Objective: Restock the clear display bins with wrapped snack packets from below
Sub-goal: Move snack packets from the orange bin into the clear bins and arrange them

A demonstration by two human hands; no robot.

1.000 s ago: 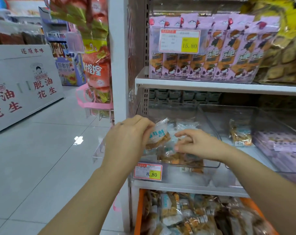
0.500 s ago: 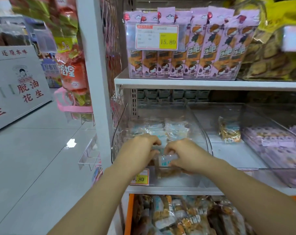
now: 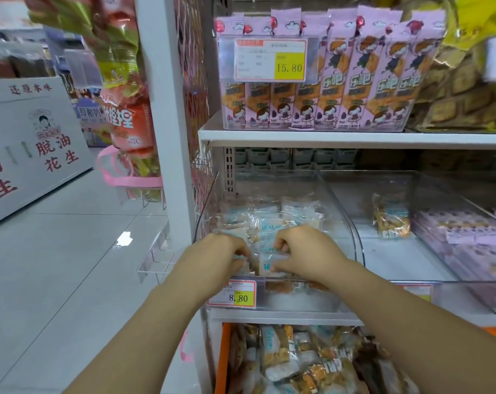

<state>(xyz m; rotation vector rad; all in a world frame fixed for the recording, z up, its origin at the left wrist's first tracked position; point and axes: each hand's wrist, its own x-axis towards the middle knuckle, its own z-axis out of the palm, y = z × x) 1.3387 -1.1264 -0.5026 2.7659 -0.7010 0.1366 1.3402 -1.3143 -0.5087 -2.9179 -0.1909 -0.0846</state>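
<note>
Both my hands reach into the leftmost clear display bin (image 3: 352, 223) on the middle shelf. My left hand (image 3: 221, 257) and my right hand (image 3: 303, 251) pinch the same clear wrapped snack packet (image 3: 268, 264) with blue print, low at the bin's front. Behind it lie several similar packets (image 3: 272, 220) in the bin. Below the shelf, an orange-edged crate (image 3: 225, 354) holds a heap of loose wrapped snack packets (image 3: 292, 359). The bin to the right holds one packet (image 3: 390, 217).
A price tag reading 8.80 (image 3: 232, 294) hangs on the bin front. Pink upright snack bags (image 3: 326, 81) fill the shelf above. A white shelf post (image 3: 167, 137) stands at left, with hanging bags (image 3: 124, 115) and an aisle floor (image 3: 56, 265) beyond. A third bin (image 3: 468, 243) holds purple packets.
A second ago my hands held the packet above the bin's rim. They have lowered it into the bin's front. The view has shifted right and closer to the shelf.
</note>
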